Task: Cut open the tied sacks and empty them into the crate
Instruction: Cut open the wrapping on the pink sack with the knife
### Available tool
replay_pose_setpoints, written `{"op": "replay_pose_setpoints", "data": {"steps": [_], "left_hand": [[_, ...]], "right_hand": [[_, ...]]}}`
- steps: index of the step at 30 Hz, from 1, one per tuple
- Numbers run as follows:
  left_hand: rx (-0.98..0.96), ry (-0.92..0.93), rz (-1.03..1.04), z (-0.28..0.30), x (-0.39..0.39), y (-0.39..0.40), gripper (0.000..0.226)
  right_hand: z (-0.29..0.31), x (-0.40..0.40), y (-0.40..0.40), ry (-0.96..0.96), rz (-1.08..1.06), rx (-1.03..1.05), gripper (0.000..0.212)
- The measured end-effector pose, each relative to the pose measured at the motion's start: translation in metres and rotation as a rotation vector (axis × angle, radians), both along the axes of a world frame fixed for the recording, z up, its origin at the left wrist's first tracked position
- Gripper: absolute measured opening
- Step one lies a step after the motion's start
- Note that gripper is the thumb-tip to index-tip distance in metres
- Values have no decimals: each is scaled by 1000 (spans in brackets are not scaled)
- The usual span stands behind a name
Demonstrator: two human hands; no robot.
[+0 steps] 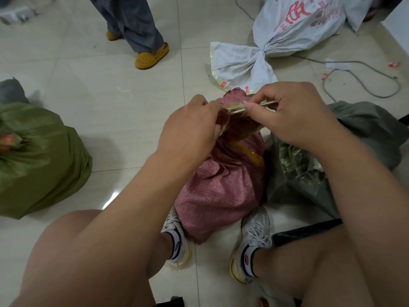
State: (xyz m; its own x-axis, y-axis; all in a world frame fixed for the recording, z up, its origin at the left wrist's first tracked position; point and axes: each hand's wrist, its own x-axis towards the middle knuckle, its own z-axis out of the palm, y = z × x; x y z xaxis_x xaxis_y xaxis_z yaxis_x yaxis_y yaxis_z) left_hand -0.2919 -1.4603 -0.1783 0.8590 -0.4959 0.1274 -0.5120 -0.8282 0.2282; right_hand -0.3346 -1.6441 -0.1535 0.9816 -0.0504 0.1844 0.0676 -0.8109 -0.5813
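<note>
A pink woven sack [223,187] stands upright on the floor between my feet, its neck bunched and wrapped in yellowish tape [236,120]. My left hand [192,125] grips the taped neck from the left. My right hand [287,111] pinches a thin metal blade [261,105] that lies across the top of the taped neck. The crate is not in view.
A green tied sack [37,160] lies at the left. A white tied sack with red print [287,34] lies at the back right. An opened grey sack [345,151] sits right of the pink one. A grey cable [363,80] loops on the tiles. A person in yellow clogs [152,56] stands behind.
</note>
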Motion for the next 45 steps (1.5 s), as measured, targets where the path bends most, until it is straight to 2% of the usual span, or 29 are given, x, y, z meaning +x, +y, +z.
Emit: {"op": "replay_pose_setpoints", "data": {"steps": [5,11,19,29,38,41,45], "left_hand": [[-1,5,-33,1,-1,-2,30],[-1,36,-24,2,1,0,33],[-31,152,-11,2,8,8,36],[-22,172,-46,4,7,9,37],[-12,228,-16,8,10,13,39],[9,246,-10,9,10,15,40],[0,243,-19,10,9,15,40]], "right_hand": [[-6,3,4,76,22,-10,15],[-11,7,9,26,-17,50,17],[-10,8,-4,-7,-102,253,18],[-14,13,15,80,-43,200,19],[-2,10,-2,33,-145,318,18],[2,9,-4,-11,-147,359,20],[1,9,-1,33,-114,347,18]]}}
